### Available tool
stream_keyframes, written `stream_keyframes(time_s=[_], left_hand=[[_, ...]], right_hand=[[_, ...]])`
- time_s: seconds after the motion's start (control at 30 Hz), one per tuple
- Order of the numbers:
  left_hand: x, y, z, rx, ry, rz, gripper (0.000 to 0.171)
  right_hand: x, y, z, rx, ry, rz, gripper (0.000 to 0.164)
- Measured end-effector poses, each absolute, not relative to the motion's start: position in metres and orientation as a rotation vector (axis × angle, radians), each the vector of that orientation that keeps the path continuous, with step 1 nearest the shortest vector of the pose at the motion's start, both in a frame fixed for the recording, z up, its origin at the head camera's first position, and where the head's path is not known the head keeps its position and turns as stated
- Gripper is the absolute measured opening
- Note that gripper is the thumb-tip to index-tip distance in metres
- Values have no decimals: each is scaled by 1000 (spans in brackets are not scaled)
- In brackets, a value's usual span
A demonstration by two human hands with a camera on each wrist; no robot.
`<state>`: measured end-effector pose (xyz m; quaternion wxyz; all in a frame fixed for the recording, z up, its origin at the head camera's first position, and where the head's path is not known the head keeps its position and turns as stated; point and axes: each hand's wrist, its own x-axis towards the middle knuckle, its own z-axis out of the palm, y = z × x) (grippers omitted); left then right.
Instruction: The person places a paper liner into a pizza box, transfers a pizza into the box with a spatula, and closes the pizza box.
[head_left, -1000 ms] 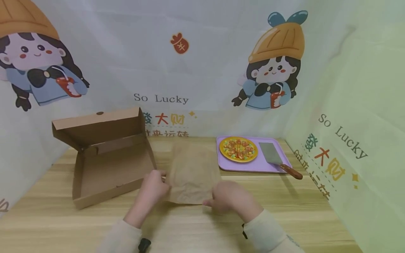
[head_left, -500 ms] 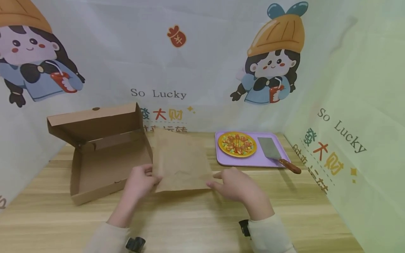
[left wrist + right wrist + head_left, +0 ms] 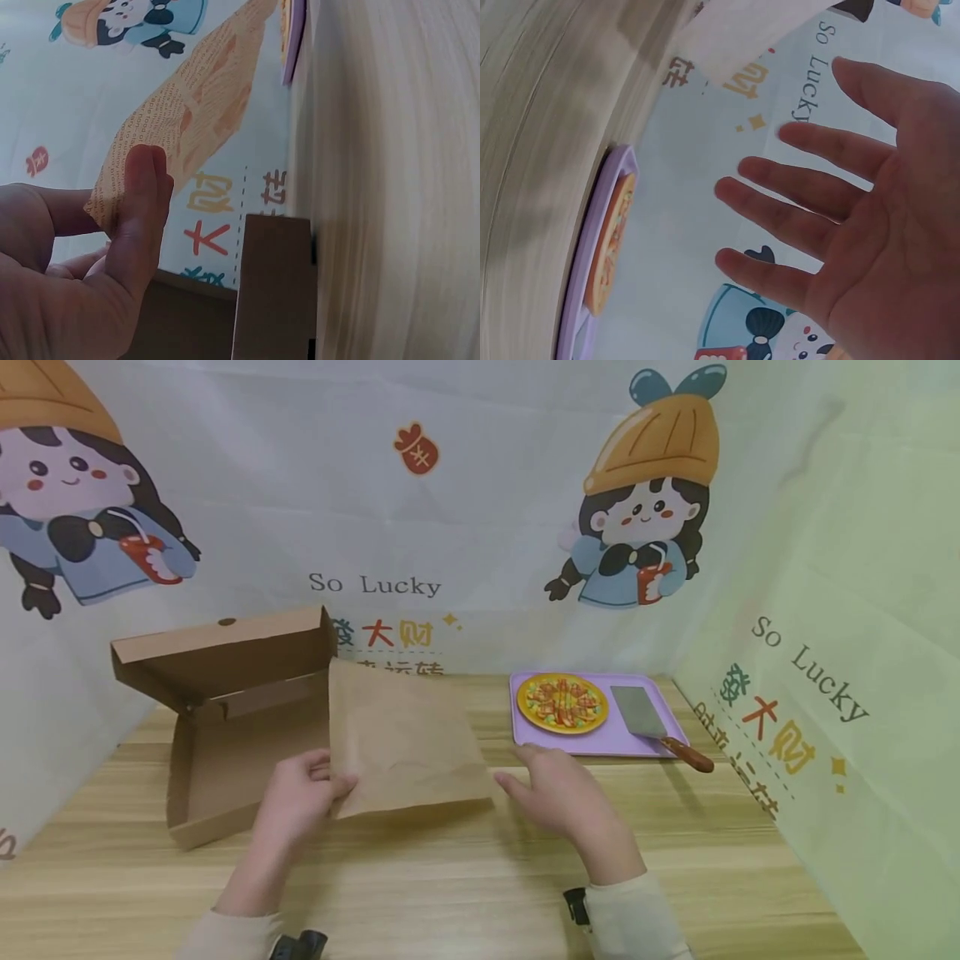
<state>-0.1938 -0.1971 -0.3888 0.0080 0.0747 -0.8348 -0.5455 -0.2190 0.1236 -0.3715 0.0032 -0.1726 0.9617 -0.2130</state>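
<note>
A sheet of brown paper [image 3: 408, 743] is lifted above the table, its near left corner pinched between the thumb and fingers of my left hand [image 3: 298, 793]. Small print covers the side of the sheet seen in the left wrist view. Its left edge overlaps an open cardboard pizza box [image 3: 213, 828] in the head view. My right hand [image 3: 558, 793] is off the paper, just right of its near right corner. In the right wrist view that hand [image 3: 855, 195] shows spread fingers with nothing in them.
At the back right lies a purple tray [image 3: 600, 745] bearing a toy pizza [image 3: 562, 703] and a pizza server [image 3: 637, 710], whose wooden handle sticks out over the tray's edge. The box lid [image 3: 225, 635] stands raised near the printed cloth backdrop [image 3: 487, 527].
The paper has risen off the table and shifted left towards the box with my left hand. My right hand has let go of its right side.
</note>
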Motion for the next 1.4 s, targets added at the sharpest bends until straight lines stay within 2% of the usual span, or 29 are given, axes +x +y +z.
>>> stream_keyframes(time_s=[0.3,0.53,0.83,1.17,1.4], left_hand=[[-187,-232,-384,337,-2601,-1793,76],[-182,-263,-383,415,-2688,-1627,80],[-185,-289,-388,594,-2645,-1368,73],[-195,-324,-392,617,-2731,-1111,70],[-204,-342,-388,520,-2750,-908,53]], right_hand=[[-222,129,-377,-608,3129,-716,59],[-222,131,-377,-604,3138,-686,58],[-222,129,-375,-584,3101,-661,61],[-222,128,-375,-574,3074,-653,60],[-222,128,-375,-569,3059,-651,60]])
